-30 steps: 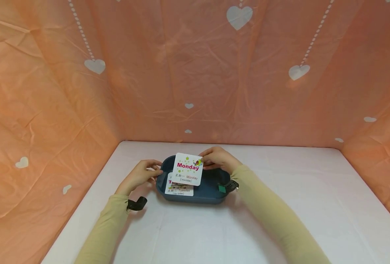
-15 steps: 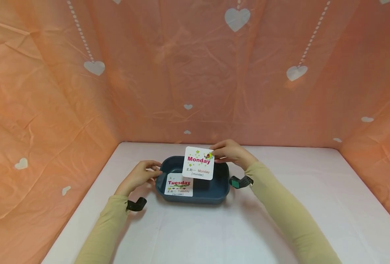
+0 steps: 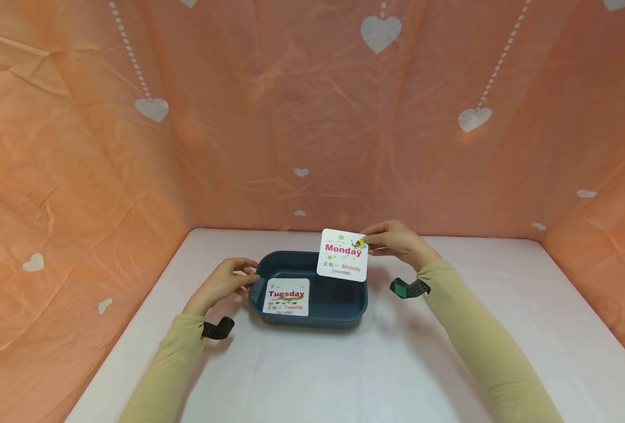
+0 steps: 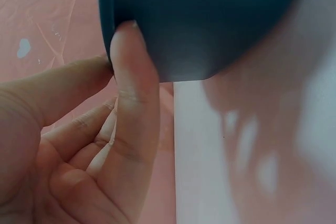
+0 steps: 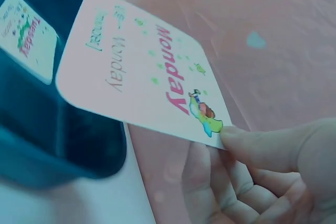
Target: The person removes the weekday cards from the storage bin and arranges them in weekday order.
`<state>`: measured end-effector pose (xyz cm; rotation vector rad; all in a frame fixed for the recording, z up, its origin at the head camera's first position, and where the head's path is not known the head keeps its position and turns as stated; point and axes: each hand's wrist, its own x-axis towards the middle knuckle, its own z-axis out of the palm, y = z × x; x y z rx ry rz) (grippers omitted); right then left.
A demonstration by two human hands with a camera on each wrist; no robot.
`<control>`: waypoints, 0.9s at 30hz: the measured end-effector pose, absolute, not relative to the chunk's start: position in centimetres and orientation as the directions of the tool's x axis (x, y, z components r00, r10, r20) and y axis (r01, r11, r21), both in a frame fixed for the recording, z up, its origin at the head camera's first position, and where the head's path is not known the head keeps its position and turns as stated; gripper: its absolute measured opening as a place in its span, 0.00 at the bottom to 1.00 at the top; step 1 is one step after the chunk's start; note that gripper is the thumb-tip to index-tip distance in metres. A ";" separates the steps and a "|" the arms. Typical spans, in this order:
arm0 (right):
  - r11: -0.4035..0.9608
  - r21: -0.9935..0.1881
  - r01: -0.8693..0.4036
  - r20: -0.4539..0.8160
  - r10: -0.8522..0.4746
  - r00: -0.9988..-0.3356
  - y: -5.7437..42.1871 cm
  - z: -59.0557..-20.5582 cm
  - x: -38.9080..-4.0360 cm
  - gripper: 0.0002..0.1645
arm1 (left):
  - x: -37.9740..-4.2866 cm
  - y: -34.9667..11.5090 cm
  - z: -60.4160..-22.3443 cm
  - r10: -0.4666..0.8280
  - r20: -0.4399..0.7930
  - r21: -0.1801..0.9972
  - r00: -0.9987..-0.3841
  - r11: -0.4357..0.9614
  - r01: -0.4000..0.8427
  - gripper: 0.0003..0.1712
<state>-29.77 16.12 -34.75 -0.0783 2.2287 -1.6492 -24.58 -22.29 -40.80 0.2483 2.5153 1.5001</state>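
Right fingers (image 5: 198, 169) pinch the Monday card (image 5: 136, 72), left fingers (image 4: 135, 93) pinching the blue tray (image 3: 336, 299) by its rim

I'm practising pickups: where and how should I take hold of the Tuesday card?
Probably pinch the right edge of the Tuesday card, face to back, coming from above and the right. It lies face up in the tray, and that edge faces bare floor, leaving room to get under, while the left and near edges sit close to the walls.
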 end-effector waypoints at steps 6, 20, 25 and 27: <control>0.330 -0.932 0.151 -0.232 -0.223 -0.947 18.9 -35.1 -30.2 0.22 | -24.6 -22.4 -40.8 0.240 -0.096 0.878 -0.966 0.478 0.031 0.22; 0.330 -0.920 0.213 -0.274 -0.150 -0.950 24.2 -37.9 -31.1 0.22 | -24.8 -22.6 -40.9 0.249 -0.095 0.878 -0.964 0.476 0.037 0.23; 0.359 -0.903 0.237 -0.295 -0.117 -0.948 24.8 -39.2 -31.4 0.23 | -24.8 -22.6 -40.9 0.253 -0.100 0.881 -0.962 0.472 0.033 0.23; 0.375 -0.899 0.229 -0.288 -0.110 -0.951 25.0 -39.6 -31.5 0.23 | -24.8 -22.6 -40.9 0.252 -0.102 0.881 -0.962 0.472 0.030 0.23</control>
